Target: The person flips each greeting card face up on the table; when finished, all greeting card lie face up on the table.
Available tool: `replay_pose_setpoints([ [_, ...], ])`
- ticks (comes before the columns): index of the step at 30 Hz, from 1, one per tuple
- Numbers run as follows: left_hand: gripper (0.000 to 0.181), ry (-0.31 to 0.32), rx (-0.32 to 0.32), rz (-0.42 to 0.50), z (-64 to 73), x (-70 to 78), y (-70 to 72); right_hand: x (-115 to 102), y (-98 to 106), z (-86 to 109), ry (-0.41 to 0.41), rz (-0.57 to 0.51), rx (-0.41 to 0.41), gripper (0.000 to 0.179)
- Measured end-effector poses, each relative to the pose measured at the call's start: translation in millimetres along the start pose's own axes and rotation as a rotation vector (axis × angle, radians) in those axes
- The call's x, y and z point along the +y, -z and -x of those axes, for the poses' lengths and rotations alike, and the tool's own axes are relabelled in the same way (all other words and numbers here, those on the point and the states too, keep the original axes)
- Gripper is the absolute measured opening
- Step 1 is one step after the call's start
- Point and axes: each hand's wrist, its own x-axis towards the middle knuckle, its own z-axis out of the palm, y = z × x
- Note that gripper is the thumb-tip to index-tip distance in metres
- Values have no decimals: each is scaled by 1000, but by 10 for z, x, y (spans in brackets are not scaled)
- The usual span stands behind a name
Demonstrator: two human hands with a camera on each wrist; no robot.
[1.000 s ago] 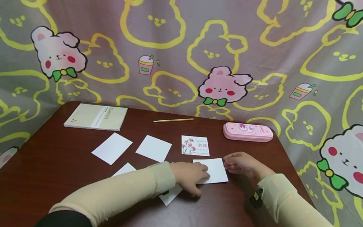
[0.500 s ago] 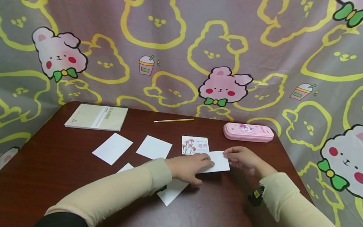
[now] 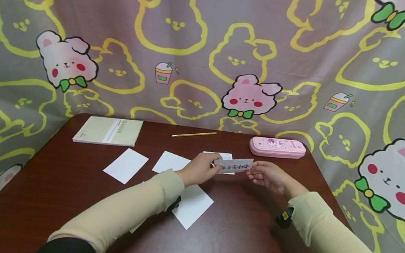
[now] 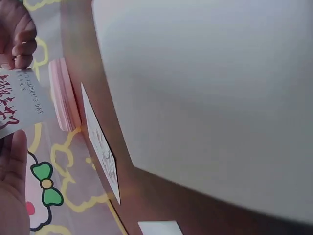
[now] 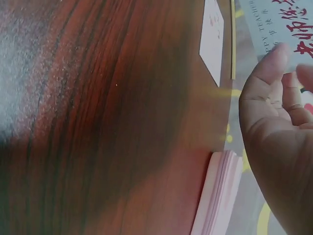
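Both hands hold a printed greeting card [image 3: 234, 166] raised over the table and tilted so its lettered face shows. Red characters and "Teacher's Day" are readable on the card [image 4: 22, 105] in the left wrist view. My left hand [image 3: 198, 169] pinches its left end, and my right hand [image 3: 271, 177] pinches the right end, with thumb and fingers at its edge in the right wrist view. Just behind it lies a flower card [image 3: 227, 156], partly covered. Below the left hand is a blank white card [image 3: 192, 207].
More white cards, such as one at the left [image 3: 125, 166] and one in the middle [image 3: 171, 162], lie on the brown table [image 3: 235, 242]. Along the back are a notebook [image 3: 109, 130], a pencil [image 3: 194, 134] and a pink pencil case [image 3: 277, 148]. A patterned curtain [image 3: 190, 101] hangs behind.
The card has been lifted from the table and tipped up, so its blank white side has given way to the printed one. My left hand has moved up and slightly left.
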Motion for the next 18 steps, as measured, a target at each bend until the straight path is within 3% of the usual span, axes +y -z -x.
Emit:
replay_pose_setpoints([
  [4,13,160,68,152,-25,6,2,33,-3,-20,39,107,-3,18],
  [8,17,247,118,241,-48,-17,-6,72,-17,-45,106,206,11,15],
  [14,14,287,83,395,-75,-70,39,62,-24,-59,158,364,-21,11],
  [18,13,261,-2,346,-98,-36,120,-1,-50,-43,170,541,-87,15],
])
